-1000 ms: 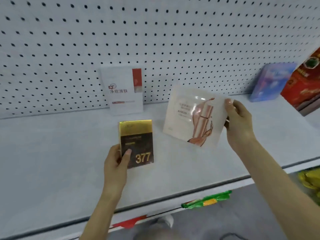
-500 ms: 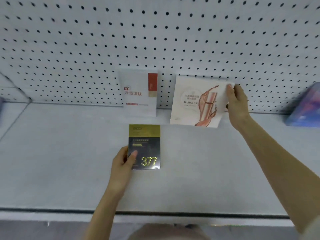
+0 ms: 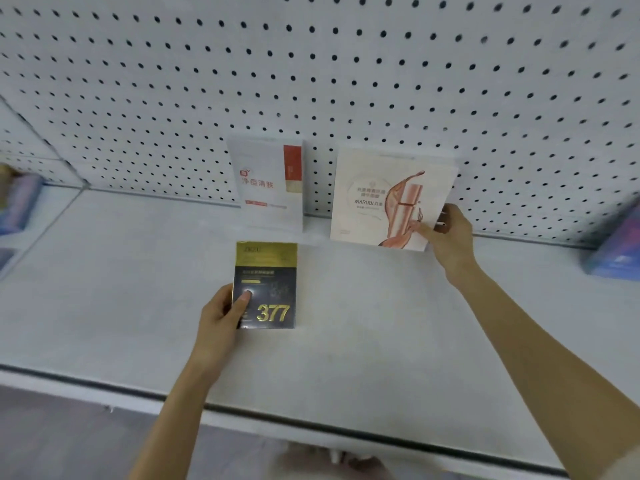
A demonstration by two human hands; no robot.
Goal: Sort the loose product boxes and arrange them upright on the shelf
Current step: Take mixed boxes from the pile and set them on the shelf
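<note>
A black and gold box marked 377 [image 3: 266, 285] is held upright over the middle of the grey shelf [image 3: 363, 313]; my left hand [image 3: 221, 311] grips its lower left edge, thumb on the front. A cream box with a rose-gold bottle picture [image 3: 384, 199] leans against the pegboard at the back, and my right hand [image 3: 450, 235] pinches its lower right corner. A white box with a red stripe [image 3: 268, 181] stands upright against the pegboard just left of the cream box.
The white pegboard wall [image 3: 346, 71] closes the back of the shelf. A blue-purple box [image 3: 614, 251] sits at the far right, and blurred coloured boxes [image 3: 17, 202] stand in the neighbouring bay at far left. The shelf's front lip [image 3: 311, 424] runs below my forearms.
My right hand carried the cream box back to the pegboard beside the white box and slid down from its upper right edge to its lower right corner. My left hand keeps holding the 377 box.
</note>
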